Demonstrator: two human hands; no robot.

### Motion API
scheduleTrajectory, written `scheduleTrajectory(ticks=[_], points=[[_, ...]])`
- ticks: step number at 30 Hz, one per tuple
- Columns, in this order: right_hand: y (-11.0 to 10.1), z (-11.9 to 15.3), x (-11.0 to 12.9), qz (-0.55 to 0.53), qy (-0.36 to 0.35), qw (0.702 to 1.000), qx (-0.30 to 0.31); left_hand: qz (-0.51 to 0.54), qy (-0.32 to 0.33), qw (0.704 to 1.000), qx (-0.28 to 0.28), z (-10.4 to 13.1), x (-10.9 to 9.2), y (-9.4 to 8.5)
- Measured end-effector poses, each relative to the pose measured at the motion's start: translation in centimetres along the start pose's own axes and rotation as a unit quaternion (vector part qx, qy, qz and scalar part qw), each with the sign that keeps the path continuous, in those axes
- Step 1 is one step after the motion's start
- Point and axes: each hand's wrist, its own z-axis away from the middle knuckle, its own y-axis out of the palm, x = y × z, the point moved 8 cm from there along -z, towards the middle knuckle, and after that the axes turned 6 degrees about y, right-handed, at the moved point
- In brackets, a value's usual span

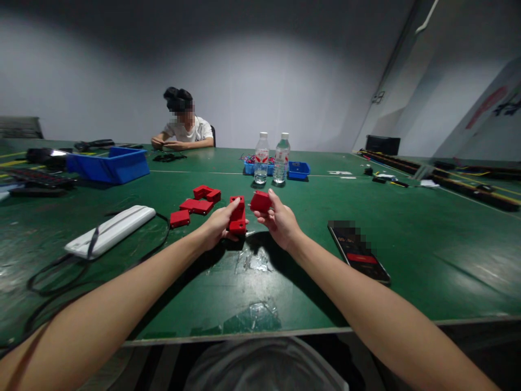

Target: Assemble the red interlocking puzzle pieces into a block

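Observation:
My left hand (217, 225) is closed around a red block with a notch in its side (237, 217), holding it upright just above the green table (301, 304). Pinched between thumb and fingers of my right hand (280, 220) is a smaller red block (260, 201), with a small pin-like bit on its left side. The two pieces are close together but apart. Left of them on the table lie several more red blocks: a flat one (196, 206), a notched one (207, 193) behind it, and a small squarish one (179, 218) nearer me.
A white power bank (112, 231) with black cables lies at left, a phone (358, 252) at right. Two water bottles (261, 157) stand ahead, before small blue bins (298, 170). A larger blue bin (109, 164) is far left. Another person (187, 127) sits across the table.

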Motion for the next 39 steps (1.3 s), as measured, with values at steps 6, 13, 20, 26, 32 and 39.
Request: scheduleTrajectory(ticks=[6, 13, 20, 26, 32, 39], points=[[-0.5, 0.0, -0.2, 0.044, 0.002, 0.999, -0.022, 0.0, -0.003, 1.0, -0.001, 0.0, 0.1, 0.0], [-0.3, -0.1, -0.2, 0.047, -0.015, 0.999, -0.003, 0.001, 0.001, 1.0, 0.006, 0.0, 0.0, 0.0], [0.1, -0.1, 0.0, 0.013, -0.022, 1.0, 0.018, 0.003, 0.002, 1.0, 0.002, 0.1, -0.1, 0.0], [0.5, -0.1, -0.3, -0.044, 0.009, 0.998, 0.04, -0.001, 0.005, 1.0, 0.003, 0.1, -0.1, 0.0], [0.8, -0.1, -0.3, -0.034, 0.019, 0.997, 0.063, -0.003, 0.006, 1.0, 0.006, 0.2, -0.2, 0.1], [0.4, -0.1, -0.3, -0.037, 0.016, 0.998, 0.04, 0.007, 0.002, 1.0, -0.004, 0.3, -0.2, 0.1]])
